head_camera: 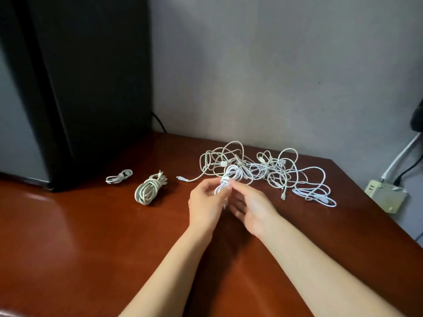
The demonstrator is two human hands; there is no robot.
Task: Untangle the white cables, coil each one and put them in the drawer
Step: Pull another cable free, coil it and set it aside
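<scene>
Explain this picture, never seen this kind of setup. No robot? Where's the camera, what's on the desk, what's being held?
No robot here: a person works with bare hands. The single picture comes from a wide-angle camera on their head, looking forward and down, so both forearms enter from the bottom. The left hand grips a white cable partly wound into a small bundle, and the right hand pinches it near the wrap. Behind the hands on the brown desk lies a tangle of more white cables. To the left lie two finished coils, a small coil and a thick coil, apart from each other. A black cabinet stands at the back left, and a socket box sits beyond the desk's right edge. No drawer is in view.
</scene>
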